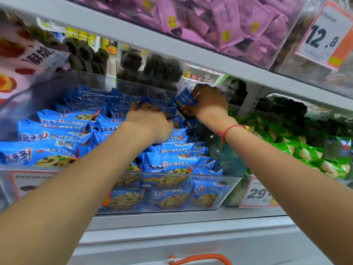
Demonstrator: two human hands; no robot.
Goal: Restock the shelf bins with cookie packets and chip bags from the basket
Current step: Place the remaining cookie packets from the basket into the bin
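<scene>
A clear plastic bin point(225, 190) on the middle shelf is heaped with blue cookie packets point(168, 165). My right hand point(208, 103) holds one blue cookie packet point(185, 101) upright at the back right of the bin. My left hand point(150, 121) lies palm down on the pile in the middle of the bin, fingers spread over the packets. An orange basket handle point(200, 258) shows at the bottom edge; the basket itself is out of view.
A bin of green packets point(309, 150) stands to the right, with a price tag point(257, 194). Pink packets point(219, 22) fill the bin on the shelf above, close over my hands. A red-and-white bag point(17, 60) sits at left.
</scene>
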